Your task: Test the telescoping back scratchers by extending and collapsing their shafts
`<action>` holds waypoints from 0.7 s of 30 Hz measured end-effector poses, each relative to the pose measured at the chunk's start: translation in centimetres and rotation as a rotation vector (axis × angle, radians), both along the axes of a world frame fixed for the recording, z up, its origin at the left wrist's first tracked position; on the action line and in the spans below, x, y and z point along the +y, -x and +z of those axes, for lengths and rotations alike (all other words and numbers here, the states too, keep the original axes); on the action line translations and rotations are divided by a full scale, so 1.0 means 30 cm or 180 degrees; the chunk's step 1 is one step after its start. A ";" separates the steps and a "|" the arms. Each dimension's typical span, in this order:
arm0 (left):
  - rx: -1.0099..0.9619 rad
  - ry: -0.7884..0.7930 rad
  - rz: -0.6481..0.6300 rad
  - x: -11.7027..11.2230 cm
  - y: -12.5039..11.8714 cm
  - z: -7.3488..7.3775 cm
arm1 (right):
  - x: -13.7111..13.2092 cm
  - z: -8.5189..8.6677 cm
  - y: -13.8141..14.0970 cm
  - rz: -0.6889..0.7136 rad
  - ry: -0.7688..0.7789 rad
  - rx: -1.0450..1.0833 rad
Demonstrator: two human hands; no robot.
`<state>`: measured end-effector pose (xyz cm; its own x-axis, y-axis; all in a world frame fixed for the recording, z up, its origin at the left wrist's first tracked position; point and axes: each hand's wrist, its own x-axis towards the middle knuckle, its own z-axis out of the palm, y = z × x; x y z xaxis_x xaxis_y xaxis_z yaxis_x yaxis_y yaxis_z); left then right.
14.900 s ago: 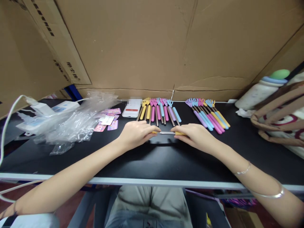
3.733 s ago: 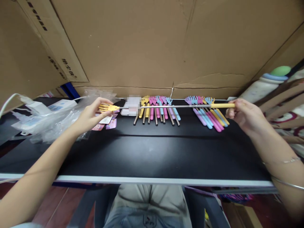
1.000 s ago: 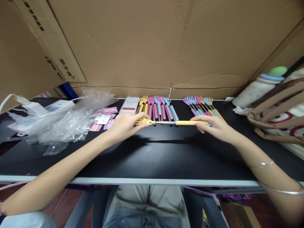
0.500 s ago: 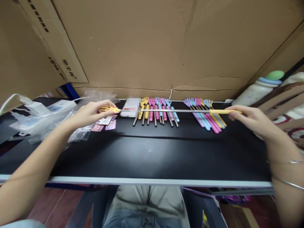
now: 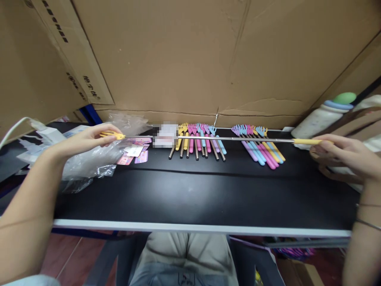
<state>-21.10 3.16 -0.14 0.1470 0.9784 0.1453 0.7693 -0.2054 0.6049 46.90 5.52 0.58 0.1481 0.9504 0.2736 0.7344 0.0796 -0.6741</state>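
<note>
Held yellow scratcher (image 5: 216, 138) extended and level above table (image 5: 190, 202); pinched its claw head (image 5: 119, 136) in left hand (image 5: 97, 137), gripped its handle end (image 5: 312, 141) in right hand (image 5: 347, 153). Had plastic bags (image 5: 95, 161) near left hand, lidded bottle (image 5: 318, 119) beyond right hand; could not tell contents of either.

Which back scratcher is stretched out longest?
The yellow back scratcher held up between the left hand and right hand. Its rod looks far longer than those in the left group and right group lying on the table.
</note>
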 end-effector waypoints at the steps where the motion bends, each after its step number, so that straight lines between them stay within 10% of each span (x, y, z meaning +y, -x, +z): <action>1: -0.0029 0.0004 0.0027 -0.002 0.013 -0.001 | -0.001 0.001 -0.011 0.0007 0.0170 0.0086; 21: -0.0624 -0.0242 0.0610 -0.029 0.068 -0.021 | 0.007 -0.018 -0.004 -0.0139 -0.0309 0.0959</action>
